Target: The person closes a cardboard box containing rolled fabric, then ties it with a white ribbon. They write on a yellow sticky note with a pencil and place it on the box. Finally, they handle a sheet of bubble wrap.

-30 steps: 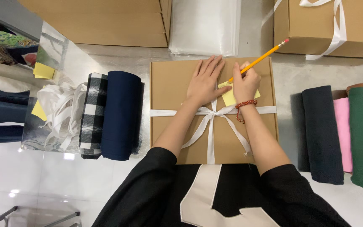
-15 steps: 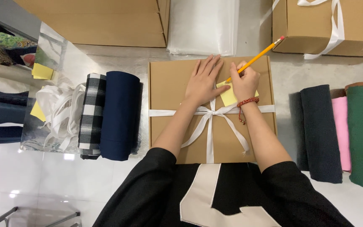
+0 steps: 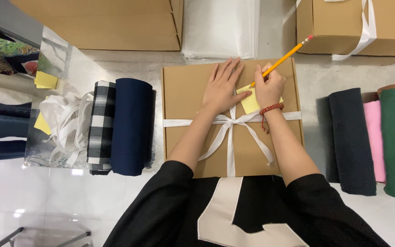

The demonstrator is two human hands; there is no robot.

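Pinching a yellow pencil (image 3: pixel 280 61) in a writing grip, the right hand (image 3: pixel 269 87) sets the tip on a yellow sticky note (image 3: pixel 248 99) stuck to the lid of a flat cardboard box (image 3: pixel 188 91). The pencil slants up and away from the grip, eraser end pointing toward another ribboned box (image 3: pixel 344 27) beyond it. Just left of the grip, the left hand (image 3: pixel 222 87) lies flat and open, fingers spread, grasping nothing; it seems to press the lid and the note's edge so the paper stays put under the pencil point. Below the grip, a white ribbon (image 3: pixel 229 121) crosses the box and is tied in a bow near the right wrist, which wears a red beaded bracelet (image 3: pixel 270 110). Further left of the grip, on the worktop (image 3: pixel 307 77), lie a navy fabric roll (image 3: pixel 131 126) and a checked fabric roll (image 3: pixel 101 126); to the right lie dark, pink and green folded fabrics (image 3: pixel 389 142). Clear plastic bags (image 3: pixel 220 27) sit stacked beyond the box.
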